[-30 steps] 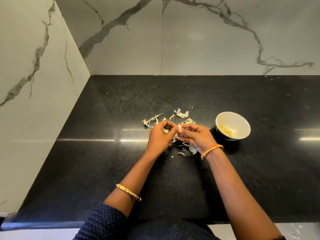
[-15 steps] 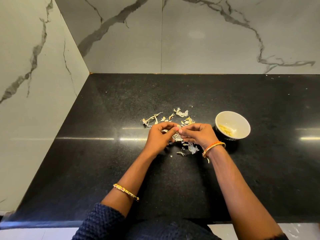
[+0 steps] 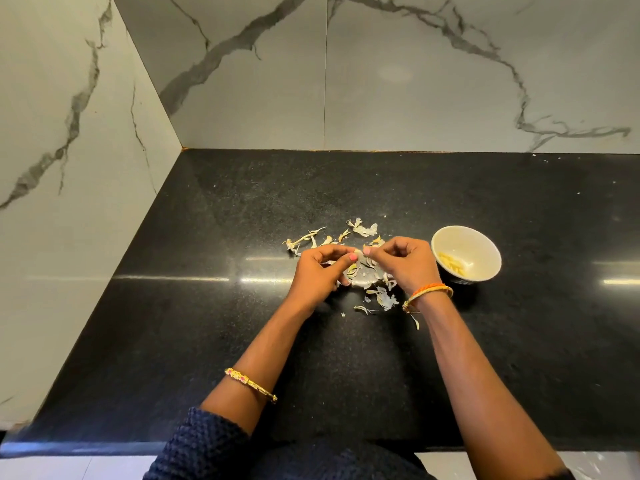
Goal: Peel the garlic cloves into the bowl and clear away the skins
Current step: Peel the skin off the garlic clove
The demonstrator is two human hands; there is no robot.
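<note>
My left hand (image 3: 317,271) and my right hand (image 3: 405,263) meet above the black counter, fingertips together, pinching a small pale garlic clove (image 3: 359,253) between them. Under and around the hands lies a scatter of papery garlic skins (image 3: 367,275), with more skins (image 3: 362,228) just behind. To the right of my right hand stands a small cream bowl (image 3: 485,247), and a few peeled yellowish cloves (image 3: 450,263) lie in its bottom. Most of the pinched clove is hidden by my fingers.
The black granite counter (image 3: 242,323) runs into a corner. Marble walls stand at the left (image 3: 69,168) and at the back (image 3: 415,81). The counter's front edge runs just before my body.
Both hands have stayed together over the skins, still working the clove. My right hand's fingers have lifted and spread a little. More loose skin shows beneath the hands.
</note>
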